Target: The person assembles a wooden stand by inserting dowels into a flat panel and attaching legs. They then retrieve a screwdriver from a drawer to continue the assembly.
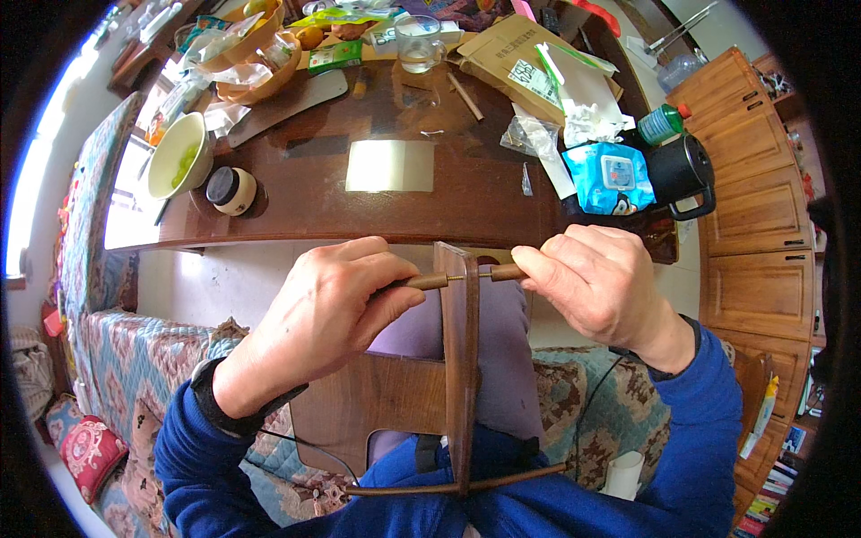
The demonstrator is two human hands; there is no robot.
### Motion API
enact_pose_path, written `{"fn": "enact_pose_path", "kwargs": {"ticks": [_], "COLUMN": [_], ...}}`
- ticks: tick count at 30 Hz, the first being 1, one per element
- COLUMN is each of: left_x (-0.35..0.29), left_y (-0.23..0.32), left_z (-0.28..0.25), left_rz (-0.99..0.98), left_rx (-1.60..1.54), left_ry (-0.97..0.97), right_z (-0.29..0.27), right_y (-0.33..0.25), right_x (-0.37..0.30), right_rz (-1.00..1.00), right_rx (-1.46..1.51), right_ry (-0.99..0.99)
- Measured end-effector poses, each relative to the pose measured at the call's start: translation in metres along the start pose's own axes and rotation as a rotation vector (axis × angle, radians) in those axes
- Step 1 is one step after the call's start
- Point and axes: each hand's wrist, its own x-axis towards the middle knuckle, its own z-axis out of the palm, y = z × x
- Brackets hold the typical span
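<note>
A brown wooden board (461, 359) stands edge-up over my lap, joined to a flat wooden panel (368, 403) with a cut-out corner. My left hand (327, 291) grips a short wooden dowel (428, 282) on the board's left side. On the other side, my right hand (596, 282) pinches a second wooden dowel (507, 272) between thumb and fingers. A thin brass-coloured metal pin (484, 276) bridges the gaps between the dowel ends and the board. Near my waist, a longer wooden rod (404, 490) crosses the board's lower end. My palms hide most of both dowels.
Ahead is a glossy dark table (305, 211) holding a cream jar (231, 191), a bowl of green fruit (182, 157), a glass mug (419, 45), blue wipes (610, 179), a black kettle (682, 175) and cardboard (507, 67). A patterned sofa (170, 350) surrounds me; wooden cabinets (753, 215) stand right.
</note>
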Motion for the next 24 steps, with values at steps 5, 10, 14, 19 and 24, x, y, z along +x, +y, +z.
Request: {"fn": "enact_pose_path", "kwargs": {"ticks": [5,10,14,19,24], "left_x": [0.004,0.011,0.011,0.01,0.009], "left_y": [0.004,0.003,0.003,0.002,0.003], "left_z": [-0.002,-0.001,0.003,0.003,0.004], "left_rz": [0.049,0.149,0.169,0.132,0.127], "left_rx": [0.071,0.173,0.247,0.228,0.234], "left_ry": [0.053,0.103,0.145,0.123,0.13], "right_z": [-0.002,0.001,0.005,0.002,0.002], "right_y": [0.009,0.019,0.02,0.013,0.003], "right_x": [-0.001,0.001,0.003,0.001,-0.002], "right_rz": [-0.038,0.017,0.236,0.226,0.157], "right_rx": [0.061,0.31,0.688,0.571,0.264], "right_ry": [-0.095,-0.151,-0.251,-0.138,-0.091]}}
